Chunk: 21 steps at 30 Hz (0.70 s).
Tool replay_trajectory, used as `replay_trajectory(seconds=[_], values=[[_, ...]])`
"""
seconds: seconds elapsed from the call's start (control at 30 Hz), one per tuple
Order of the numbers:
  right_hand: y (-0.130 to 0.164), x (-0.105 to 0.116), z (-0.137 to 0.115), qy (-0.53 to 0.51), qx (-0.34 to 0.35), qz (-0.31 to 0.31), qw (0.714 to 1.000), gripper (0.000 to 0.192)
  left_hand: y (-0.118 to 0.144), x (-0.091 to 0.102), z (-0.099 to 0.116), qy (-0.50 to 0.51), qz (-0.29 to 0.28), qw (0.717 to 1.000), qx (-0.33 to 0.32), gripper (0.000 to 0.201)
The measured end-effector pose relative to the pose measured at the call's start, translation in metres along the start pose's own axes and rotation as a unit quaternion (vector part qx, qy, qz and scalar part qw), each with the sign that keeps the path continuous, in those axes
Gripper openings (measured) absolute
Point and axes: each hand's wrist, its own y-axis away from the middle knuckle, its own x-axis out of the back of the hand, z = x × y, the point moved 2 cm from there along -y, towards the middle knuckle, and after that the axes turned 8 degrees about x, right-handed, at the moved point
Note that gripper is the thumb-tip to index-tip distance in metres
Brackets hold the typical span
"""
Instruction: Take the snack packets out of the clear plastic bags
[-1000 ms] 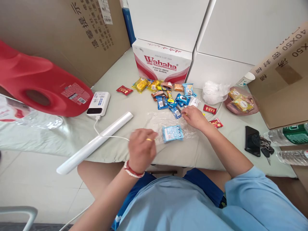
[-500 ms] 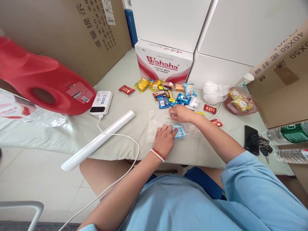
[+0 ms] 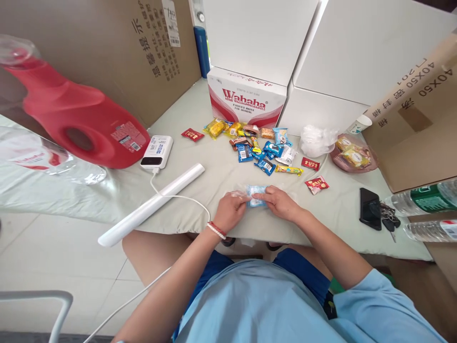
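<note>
Head view: a light-blue packet (image 3: pixel 257 202) is held between both hands at the near side of the tabletop (image 3: pixel 339 205). With the left hand (image 3: pixel 230 212), the grip is closed on crumpled clear plastic (image 3: pixel 237 193) at the packet's left end; with the right hand (image 3: pixel 282 204), the packet's right part is pinched. Half a second ago, the packet was partly covered by the left hand.

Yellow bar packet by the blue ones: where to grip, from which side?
I'd pinch the yellow packet across its middle, from above and the person's side. It lies flat, long and narrow, running left to right, with no packet against its near edge. A white packet sits just behind it, so that side looks tighter. The right hand is closer.
</note>
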Motion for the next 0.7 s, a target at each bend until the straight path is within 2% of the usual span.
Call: replay_trajectory(seconds=[0.07,0.13,0.17,0.2,0.27,0.33,0.4,0.47,0.57,0.63,0.7], values=[[0.001,-0.002,-0.003,0.007,0.003,-0.009,1.000,0.043,-0.002,0.018,-0.019,0.099,0.112,0.984,0.098,0.023],[0.001,0.000,-0.007,0.010,0.003,-0.017,1.000,0.041,-0.010,0.033,-0.033,0.140,0.230,0.940,0.210,0.020],[0.002,0.001,-0.009,0.010,0.005,-0.019,1.000,0.040,-0.015,0.038,-0.036,0.139,0.265,0.922,0.245,0.021],[0.002,0.002,-0.011,0.010,0.007,-0.020,1.000,0.039,-0.022,0.041,-0.036,0.124,0.270,0.919,0.261,0.023],[0.003,0.004,-0.013,0.003,0.012,-0.021,1.000,0.040,-0.033,0.041,-0.029,0.063,0.205,0.939,0.268,0.027],[0.004,0.006,-0.013,-0.007,0.012,-0.020,1.000,0.041,-0.038,0.034,-0.019,-0.023,0.092,0.961,0.260,0.030],[0.005,0.006,-0.011,-0.023,0.005,-0.015,1.000,0.042,-0.034,0.026,-0.008,-0.086,0.014,0.966,0.244,0.028],[0.005,0.004,-0.008,-0.038,-0.005,-0.011,0.999,0.045,-0.027,0.023,0.002,-0.097,0.002,0.967,0.236,0.020],[0.004,0.002,-0.005,-0.043,-0.014,-0.011,0.999,0.047,-0.020,0.017,0.017,-0.002,0.027,0.970,0.241,0.011],[0.002,0.001,-0.005,-0.036,-0.017,-0.015,0.999,0.045,-0.023,0.007,0.031,0.101,0.010,0.967,0.235,0.016],[0.001,0.003,-0.004,-0.035,-0.020,-0.021,0.999,0.042,-0.030,-0.006,0.045,0.150,-0.021,0.965,0.215,0.022]])
